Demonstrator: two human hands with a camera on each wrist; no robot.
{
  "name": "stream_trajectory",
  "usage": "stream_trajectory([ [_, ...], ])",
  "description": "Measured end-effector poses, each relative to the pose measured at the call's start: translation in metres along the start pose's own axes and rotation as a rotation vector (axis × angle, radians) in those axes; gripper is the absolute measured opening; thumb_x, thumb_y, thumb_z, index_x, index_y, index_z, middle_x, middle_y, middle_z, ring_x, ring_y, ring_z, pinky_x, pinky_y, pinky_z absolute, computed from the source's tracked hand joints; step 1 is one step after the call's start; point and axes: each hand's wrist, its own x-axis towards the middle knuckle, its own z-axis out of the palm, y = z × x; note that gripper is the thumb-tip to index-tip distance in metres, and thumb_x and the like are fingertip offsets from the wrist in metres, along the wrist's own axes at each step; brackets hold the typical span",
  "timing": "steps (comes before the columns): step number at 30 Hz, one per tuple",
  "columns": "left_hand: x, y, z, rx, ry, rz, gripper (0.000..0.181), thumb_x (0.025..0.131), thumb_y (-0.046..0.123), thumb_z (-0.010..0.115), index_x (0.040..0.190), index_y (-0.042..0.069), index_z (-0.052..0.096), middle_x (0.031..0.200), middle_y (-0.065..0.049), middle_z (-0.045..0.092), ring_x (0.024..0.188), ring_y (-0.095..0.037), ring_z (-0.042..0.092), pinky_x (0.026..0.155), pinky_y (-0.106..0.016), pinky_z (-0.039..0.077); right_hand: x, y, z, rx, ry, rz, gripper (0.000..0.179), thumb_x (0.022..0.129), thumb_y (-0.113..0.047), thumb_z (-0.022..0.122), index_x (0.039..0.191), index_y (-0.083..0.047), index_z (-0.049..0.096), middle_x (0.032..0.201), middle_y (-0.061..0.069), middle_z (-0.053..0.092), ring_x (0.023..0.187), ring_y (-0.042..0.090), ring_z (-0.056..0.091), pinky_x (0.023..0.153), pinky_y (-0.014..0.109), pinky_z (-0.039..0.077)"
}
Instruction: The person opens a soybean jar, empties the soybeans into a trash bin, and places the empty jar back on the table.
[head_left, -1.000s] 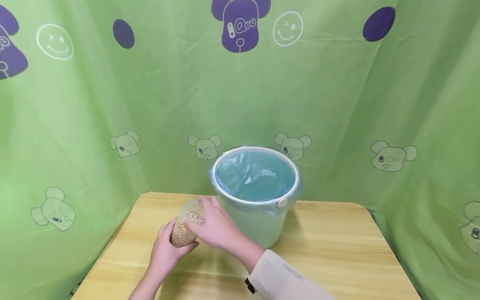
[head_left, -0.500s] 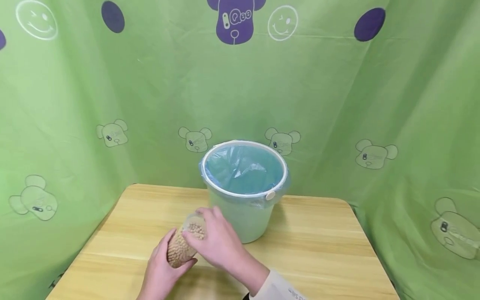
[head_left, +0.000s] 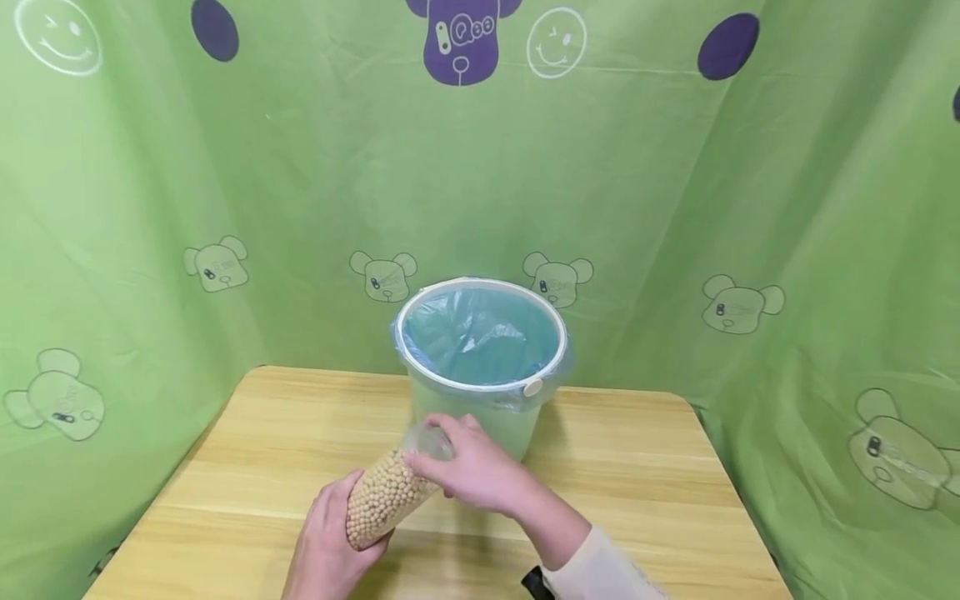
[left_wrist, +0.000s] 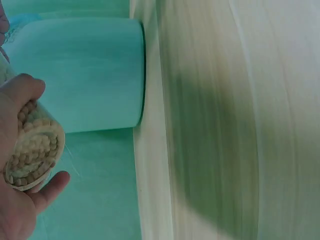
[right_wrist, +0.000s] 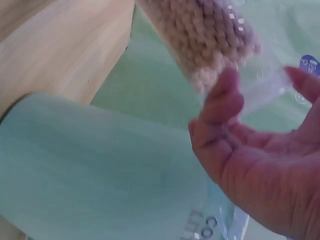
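A clear cylindrical jar of pale round beans [head_left: 386, 497] is held tilted above the table, its upper end leaning right toward the bucket. My left hand [head_left: 322, 533] grips the lower end; in the left wrist view, beans show through the jar's round base [left_wrist: 34, 159]. My right hand [head_left: 483, 471] has its thumb and fingers curled round the clear upper end [right_wrist: 265, 92], where no beans show. Just behind the right hand stands a pale green bucket [head_left: 442, 400] with a white rim, lined with a blue plastic bag [head_left: 480, 333].
The bucket stands on a light wooden table [head_left: 637, 500], toward its far edge. Green printed curtain [head_left: 637, 167] hangs behind the table and along both sides. A black thing [head_left: 537, 582] shows by the right sleeve [head_left: 600, 567].
The jar has come lower and nearer, and its upper end has swung right, so its side now shows. My right hand moved right with that end. The head view shifted slightly.
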Motion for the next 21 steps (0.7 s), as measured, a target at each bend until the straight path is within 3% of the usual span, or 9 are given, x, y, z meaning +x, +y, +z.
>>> stream_trajectory([
  [2,-0.001,0.003,-0.001,0.002,0.004,0.003,0.104,0.039,0.017,0.101,0.133,0.007,0.055,0.115,-0.009,0.063,0.099,-0.022,0.065,0.083,-0.046,0.063,-0.003,0.001,-0.007,0.033,-0.06,0.012,0.08,0.087,-0.055,0.07,0.15,-0.014,0.043,0.132,0.023,0.05,0.066,0.019,0.065,0.061,0.033,0.055],
  [5,-0.001,0.006,-0.002,-0.003,0.004,0.011,0.105,0.038,0.014,0.1,0.133,0.007,0.055,0.116,-0.01,0.063,0.1,-0.023,0.065,0.082,-0.046,0.063,-0.007,0.001,-0.013,0.019,-0.097,-0.007,0.08,0.086,-0.055,0.072,0.149,-0.016,0.043,0.13,0.02,0.052,0.067,0.019,0.064,0.063,0.033,0.056],
  [9,0.001,0.012,-0.006,-0.011,-0.011,0.007,0.107,0.039,0.013,0.1,0.136,0.008,0.054,0.119,-0.011,0.064,0.102,-0.025,0.065,0.083,-0.047,0.063,-0.012,0.003,-0.015,-0.043,-0.072,-0.08,0.071,0.087,-0.057,0.07,0.146,-0.025,0.047,0.124,0.013,0.054,0.093,0.023,0.064,0.079,0.043,0.058],
  [13,0.003,0.018,-0.01,-0.018,-0.046,-0.029,0.108,0.038,0.012,0.099,0.136,0.012,0.054,0.119,-0.01,0.067,0.102,-0.025,0.065,0.083,-0.048,0.063,-0.017,0.006,-0.014,-0.072,-0.028,-0.145,0.062,0.088,-0.059,0.068,0.141,-0.032,0.05,0.118,0.008,0.054,0.109,0.025,0.057,0.085,0.048,0.055],
  [15,0.003,0.021,-0.011,-0.017,-0.07,-0.044,0.107,0.038,0.012,0.099,0.135,0.013,0.054,0.119,-0.009,0.068,0.102,-0.024,0.065,0.083,-0.047,0.063,-0.02,0.008,-0.013,-0.069,-0.017,-0.164,0.059,0.089,-0.058,0.068,0.14,-0.034,0.051,0.116,0.007,0.053,0.108,0.024,0.057,0.083,0.046,0.055],
  [21,0.003,0.026,-0.011,-0.005,-0.105,-0.043,0.105,0.039,0.013,0.098,0.134,0.014,0.055,0.116,-0.006,0.069,0.1,-0.02,0.065,0.082,-0.044,0.063,-0.024,0.015,-0.014,-0.085,-0.001,-0.189,0.055,0.089,-0.058,0.067,0.138,-0.04,0.05,0.112,0.006,0.052,0.082,0.016,0.053,0.07,0.031,0.051],
])
